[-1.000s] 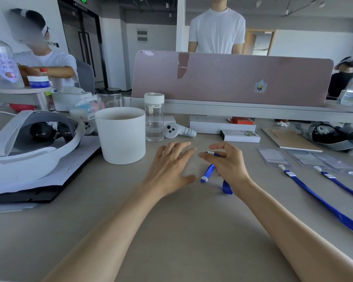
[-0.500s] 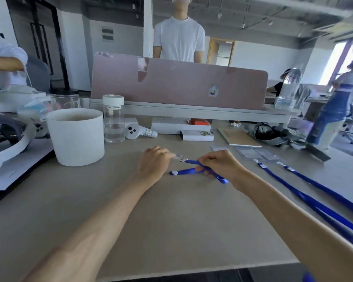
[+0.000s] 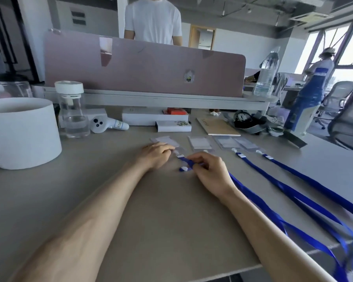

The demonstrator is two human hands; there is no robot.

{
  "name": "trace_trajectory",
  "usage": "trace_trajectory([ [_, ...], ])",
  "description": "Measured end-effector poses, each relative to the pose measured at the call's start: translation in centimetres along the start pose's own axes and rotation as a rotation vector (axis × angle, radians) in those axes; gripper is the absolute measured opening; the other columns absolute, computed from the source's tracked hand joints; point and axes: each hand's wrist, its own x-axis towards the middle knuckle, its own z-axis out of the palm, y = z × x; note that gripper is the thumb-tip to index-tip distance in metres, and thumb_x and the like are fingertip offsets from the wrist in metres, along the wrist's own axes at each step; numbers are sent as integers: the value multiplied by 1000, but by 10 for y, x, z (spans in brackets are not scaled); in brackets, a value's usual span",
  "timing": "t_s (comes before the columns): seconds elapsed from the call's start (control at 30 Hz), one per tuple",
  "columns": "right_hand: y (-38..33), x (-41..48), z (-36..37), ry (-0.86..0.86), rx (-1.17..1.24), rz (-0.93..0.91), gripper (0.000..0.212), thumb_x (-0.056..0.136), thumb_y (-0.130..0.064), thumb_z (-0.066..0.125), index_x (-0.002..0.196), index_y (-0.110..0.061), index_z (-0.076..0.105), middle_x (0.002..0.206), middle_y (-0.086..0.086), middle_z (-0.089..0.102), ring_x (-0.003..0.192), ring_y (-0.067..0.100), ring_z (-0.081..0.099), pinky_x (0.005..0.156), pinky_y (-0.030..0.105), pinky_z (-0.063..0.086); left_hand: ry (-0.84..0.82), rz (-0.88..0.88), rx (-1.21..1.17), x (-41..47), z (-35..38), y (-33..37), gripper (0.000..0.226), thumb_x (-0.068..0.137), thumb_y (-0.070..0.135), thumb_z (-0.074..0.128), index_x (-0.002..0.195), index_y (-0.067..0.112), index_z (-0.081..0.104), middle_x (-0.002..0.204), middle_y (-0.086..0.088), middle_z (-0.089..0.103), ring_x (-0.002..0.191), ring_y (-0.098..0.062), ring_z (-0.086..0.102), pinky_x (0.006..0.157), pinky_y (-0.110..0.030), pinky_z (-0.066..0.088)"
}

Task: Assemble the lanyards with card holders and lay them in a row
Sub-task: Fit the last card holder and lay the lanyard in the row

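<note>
Head view, downward (near desk (image 3: 171, 220))

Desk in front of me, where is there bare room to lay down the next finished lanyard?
Bare desk lies between the white tub and the left hand, and along the near edge. Right of the right hand, blue lanyards and card holders crowd it.

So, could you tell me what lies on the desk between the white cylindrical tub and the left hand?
In the head view, nothing: between the white tub and the left hand there is only bare desk.
</note>
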Motion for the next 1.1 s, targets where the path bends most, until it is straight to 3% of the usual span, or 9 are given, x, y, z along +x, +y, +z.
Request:
trace_trajectory([
  [0.17,0,0,1,-21,-32,-18,33,78,0,53,96,-20,72,92,-5,72,89,12,64,83,28,52,-5,24,72,11,4,-4,38,101,34,29,135,32,46,151,7,37,140,-17,31,112,-34,21],
  [0.33,-3,-2,-1,-39,-97,-50,37,73,4,48,90,-18,73,91,-7,70,87,8,61,77,21,48,-36,-9,140,8,6,-4,45,101,36,26,145,35,35,160,-1,14,146,-22,8,117,-39,10],
  [0.4,-2,-2,-1,-34,-108,-60,35,72,3,50,86,-19,73,90,-5,72,84,7,61,74,20,48,68,2,124,3,6,-3,45,100,30,31,144,31,36,157,-4,22,142,-25,18,115,-40,21],
  [0.5,-1,-1,1,-43,-121,-83,34,71,1,51,84,-22,72,86,-5,72,79,7,62,71,20,48,219,90,43,-13,8,3,39,98,20,37,134,25,50,136,-4,45,129,-25,36,104,-36,35],
  [0.67,1,0,3,-70,-171,-162,27,75,-3,55,82,-24,71,78,-15,65,76,4,59,67,12,41,62,65,-65,-35,11,13,43,101,29,29,142,33,41,148,1,43,136,-22,36,109,-31,28],
  [0.73,0,-1,3,-54,-170,-171,28,73,-4,56,75,-29,68,74,-17,64,76,6,59,68,12,42,-7,85,8,-39,9,15,42,101,35,28,140,37,43,151,7,38,139,-19,32,112,-30,22],
  [0.97,-2,-30,-3,-59,-327,-72,18,82,-18,54,84,-27,70,91,-5,71,87,19,64,80,33,53,-56,18,109,-40,8,19,43,100,43,28,142,40,39,154,12,30,142,-19,24,114,-31,15],
  [1.1,-16,-74,-29,-122,-474,-72,24,84,-13,51,88,-26,70,92,-5,70,80,19,61,67,30,51,-101,-24,152,-45,8,22,45,101,45,23,145,41,32,157,12,24,143,-22,21,115,-35,14],
])
